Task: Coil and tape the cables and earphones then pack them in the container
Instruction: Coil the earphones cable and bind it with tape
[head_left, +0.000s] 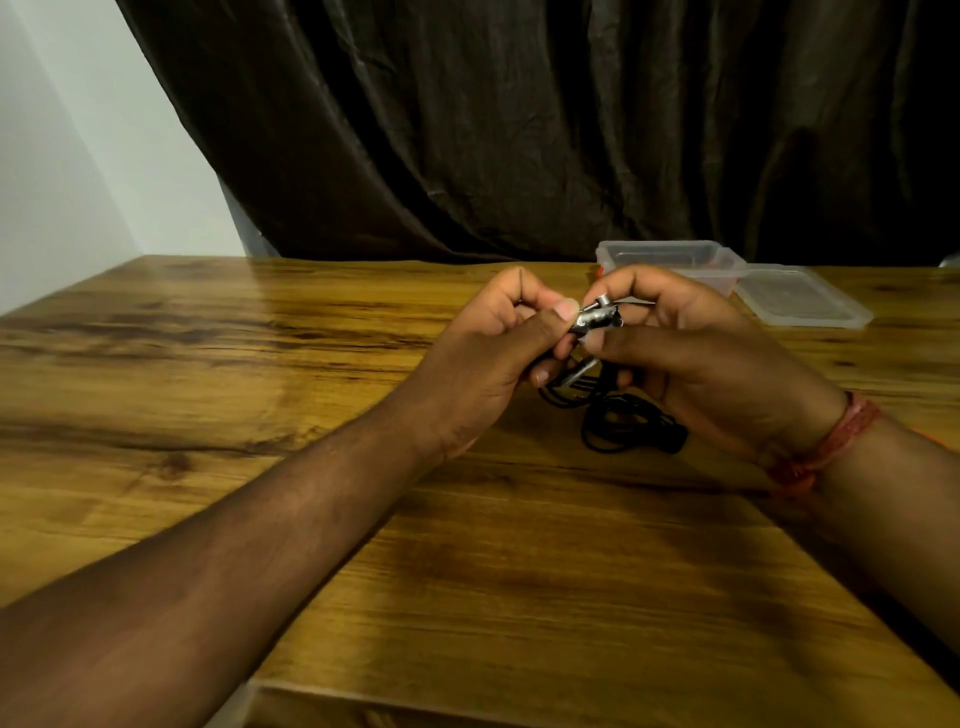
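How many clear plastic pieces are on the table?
2: the open container at the table's far edge behind the right hand, and its flat lid just right of it.

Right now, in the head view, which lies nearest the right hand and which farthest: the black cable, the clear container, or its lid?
1. Black cable, on the table just under the right hand.
2. Clear container, behind the hand.
3. Lid, farther right.

Cable bundle (628, 421) lies on desk (260, 364), under both hands. Container (670, 257) sits behind at desk's far edge; lid (802, 297) just right of it.
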